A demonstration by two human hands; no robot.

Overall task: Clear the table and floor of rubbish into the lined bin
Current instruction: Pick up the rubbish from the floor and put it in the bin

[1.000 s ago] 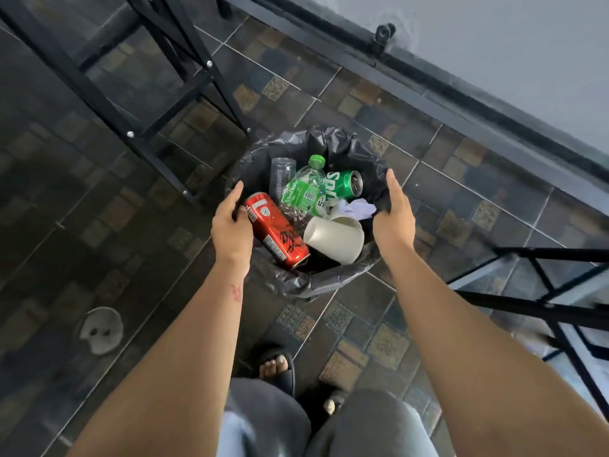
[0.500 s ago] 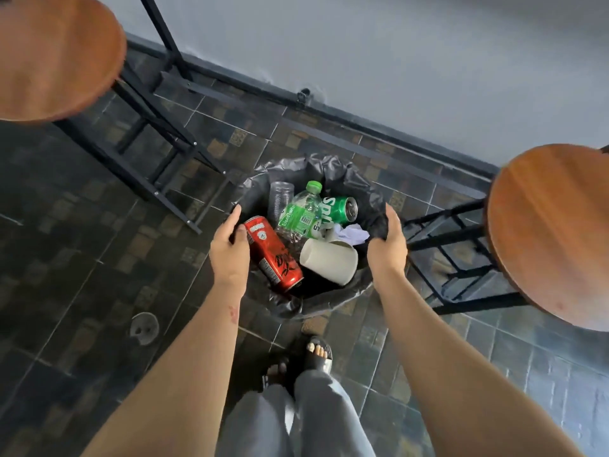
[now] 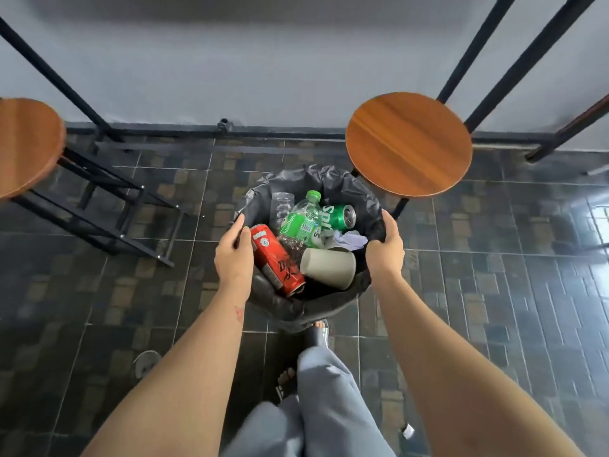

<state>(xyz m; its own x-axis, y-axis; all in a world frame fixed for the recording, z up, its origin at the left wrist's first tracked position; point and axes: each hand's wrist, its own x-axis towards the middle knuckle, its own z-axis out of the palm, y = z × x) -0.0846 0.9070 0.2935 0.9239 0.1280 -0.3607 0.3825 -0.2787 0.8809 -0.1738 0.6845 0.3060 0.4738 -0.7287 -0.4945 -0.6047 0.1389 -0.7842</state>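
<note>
Head view: the round bin with its black plastic liner (image 3: 342,183) sits between both hands, the left hand (image 3: 232,255) clamped on the near-left rim, the right hand (image 3: 385,247) on the right rim, equally near. Inside lie a red drink can (image 3: 275,260), long axis pointing from the left hand toward the person, and a beige paper cup (image 3: 328,267). A pale scrap on the floor (image 3: 146,362) is too blurred to identify; the bin's base is hidden.

Glossy wood stool seat (image 3: 408,143), crinkled black plastic bin liner (image 3: 342,183), shiny metal green can (image 3: 339,216).
</note>
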